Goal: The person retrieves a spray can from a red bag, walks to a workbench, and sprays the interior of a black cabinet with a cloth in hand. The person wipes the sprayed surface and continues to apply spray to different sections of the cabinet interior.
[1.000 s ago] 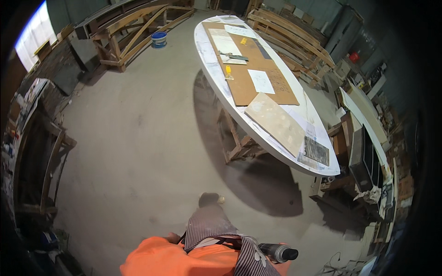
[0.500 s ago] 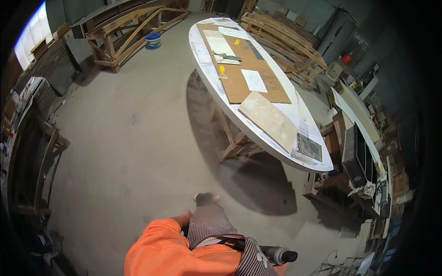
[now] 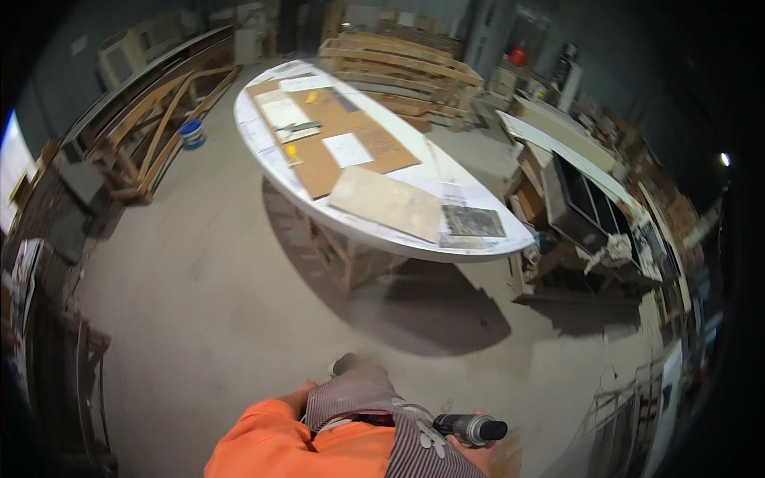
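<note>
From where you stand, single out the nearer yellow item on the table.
The yellow item at the brown board's left edge; the other lies farther back.

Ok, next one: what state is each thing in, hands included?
Right hand: closed on the can, partly hidden
Dark can: held, tilted over
Left hand: at the apron's edge, grip unclear
White tabletop: raised on a wooden frame
Cardboard sheet: lying flat
Beige slab: flat, overlapping the cardboard
Blue bucket: upright on the floor

Right fingers (image 3: 476, 456) around dark canister (image 3: 470, 429), striped apron (image 3: 351, 396), pointed white tabletop (image 3: 438, 166) — brown board (image 3: 385, 145) on top, blue bucket (image 3: 192, 135)
</note>
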Tool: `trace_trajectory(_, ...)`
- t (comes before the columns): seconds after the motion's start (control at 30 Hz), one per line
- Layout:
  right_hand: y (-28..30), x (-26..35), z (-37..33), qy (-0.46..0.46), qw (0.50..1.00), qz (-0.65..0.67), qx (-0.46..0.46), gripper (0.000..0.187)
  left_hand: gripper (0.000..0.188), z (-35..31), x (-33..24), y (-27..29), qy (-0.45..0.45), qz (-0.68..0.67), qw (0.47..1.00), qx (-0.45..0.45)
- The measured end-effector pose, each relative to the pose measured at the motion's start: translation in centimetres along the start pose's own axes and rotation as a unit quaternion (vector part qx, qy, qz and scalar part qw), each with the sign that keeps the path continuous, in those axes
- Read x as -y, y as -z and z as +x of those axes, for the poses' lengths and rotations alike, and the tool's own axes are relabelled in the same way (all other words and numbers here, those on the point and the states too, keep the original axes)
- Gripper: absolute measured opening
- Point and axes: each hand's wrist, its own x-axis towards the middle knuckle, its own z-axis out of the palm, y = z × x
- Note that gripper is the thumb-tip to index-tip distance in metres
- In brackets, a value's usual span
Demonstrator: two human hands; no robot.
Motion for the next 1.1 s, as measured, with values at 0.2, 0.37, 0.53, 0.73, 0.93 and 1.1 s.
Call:
trace_trajectory(0.2, -1.8, 0.4, -0.8, 0.034, 0.99, 0.037, -0.129, 0.078, 0.036, 1.3, 0.0, 4.0, 0.015, -0.012, 0.999, 0.046)
trace_trajectory(0.37, -0.6, -1.0, -1.3, -0.07, 0.969, 0.136, -0.195, 0.076, 0.037, 1.9, -1.9, 9.4, 0.069, -0.005, 0.991, 0.118)
trace_trajectory(0.53, -0.9, -9.2, -2.0, -0.182, 0.921, 0.239, -0.248, 0.052, 0.038, 7.9, -5.7, 16.6, 0.116, 0.045, 0.98, 0.154)
trace_trajectory(0.73, 5.4, -14.5, 0.1, -0.208, 0.925, 0.159, -0.274, 0.042, 0.038, 18.9, -16.4, 27.1, 0.125, 0.091, 0.981, 0.119)
trace_trajectory(0.93, 14.8, -14.1, 6.1, -0.229, 0.903, 0.135, -0.337, 0.042, 0.039, 26.3, -30.3, 38.4, -0.004, 0.048, 0.999, -0.026)
trace_trajectory(1.1, 20.0, -14.5, 10.3, -0.261, 0.888, 0.093, -0.368, 0.043, 0.037, 31.2, -39.9, 44.4, -0.12, 0.044, 0.983, -0.13)
